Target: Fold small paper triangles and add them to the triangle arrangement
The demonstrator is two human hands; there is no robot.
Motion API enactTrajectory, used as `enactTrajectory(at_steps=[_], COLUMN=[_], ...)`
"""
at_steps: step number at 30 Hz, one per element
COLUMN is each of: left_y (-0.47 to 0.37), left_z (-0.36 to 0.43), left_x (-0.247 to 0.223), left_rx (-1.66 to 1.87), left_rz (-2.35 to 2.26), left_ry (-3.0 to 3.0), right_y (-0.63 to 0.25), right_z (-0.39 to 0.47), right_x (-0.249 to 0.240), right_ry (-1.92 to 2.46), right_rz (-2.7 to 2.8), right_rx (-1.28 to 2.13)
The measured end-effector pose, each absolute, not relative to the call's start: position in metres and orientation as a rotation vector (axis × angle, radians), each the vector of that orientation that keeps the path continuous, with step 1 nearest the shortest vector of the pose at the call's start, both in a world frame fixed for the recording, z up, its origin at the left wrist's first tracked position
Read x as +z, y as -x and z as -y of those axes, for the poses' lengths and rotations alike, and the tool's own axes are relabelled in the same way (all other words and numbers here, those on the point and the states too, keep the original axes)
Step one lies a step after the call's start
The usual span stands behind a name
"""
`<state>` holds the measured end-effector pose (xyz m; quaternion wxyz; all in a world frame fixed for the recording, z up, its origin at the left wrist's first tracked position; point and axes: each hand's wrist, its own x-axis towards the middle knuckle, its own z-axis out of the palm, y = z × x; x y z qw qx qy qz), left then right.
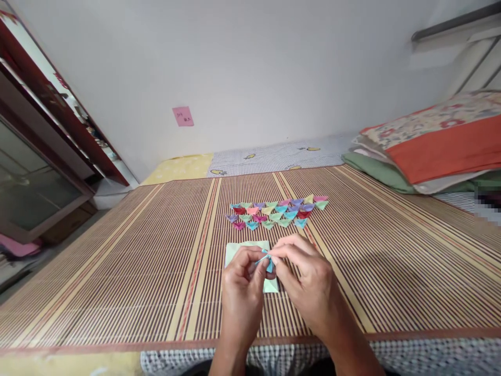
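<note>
A small folded piece of blue paper (270, 264) is held between my two hands. My left hand (243, 282) pinches it from the left, thumb and fingers closed on it. From the right, the fingertips of my right hand (307, 274) are pressed together on its upper edge. Under my hands lies pale green paper (242, 246), partly hidden by them. Just beyond, several small folded paper pieces (274, 209) in many colours are set out in rows on the striped mat (156, 271).
Folded bedding (442, 146) in orange, floral and green is piled at the right. A pink note (183, 116) is stuck to the white wall (254, 68). Patterned cloth (270, 155) shows behind the mat, and a glass-panelled cabinet (31, 177) stands at the left.
</note>
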<state>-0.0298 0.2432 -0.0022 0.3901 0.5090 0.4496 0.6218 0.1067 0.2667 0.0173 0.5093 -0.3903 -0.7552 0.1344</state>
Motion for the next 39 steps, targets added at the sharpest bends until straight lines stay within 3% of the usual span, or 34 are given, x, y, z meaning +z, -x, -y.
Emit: enactTrajectory(at_steps=[15, 21, 25, 39], left_y=[0.032, 0.035, 0.035, 0.034], left_z=[-0.243, -0.239, -0.241, -0.240], left_x=[-0.002, 0.006, 0.004, 0.002], left_rx=[1.489, 1.507, 1.485, 1.553], left_rz=[-1.286, -1.445, -1.415, -1.207], left_ry=[-1.421, -1.636, -1.546, -1.281], right_y=[-0.103, -0.102, -0.100, -0.102], right_z=[-0.266, -0.268, -0.270, -0.269], right_x=[0.017, 0.014, 0.012, 0.013], right_ry=[0.924, 0.954, 0.965, 0.986], right_rz=[1.849, 1.875, 1.910, 1.837], right_rx=[0.326, 0.162, 0.069, 0.203])
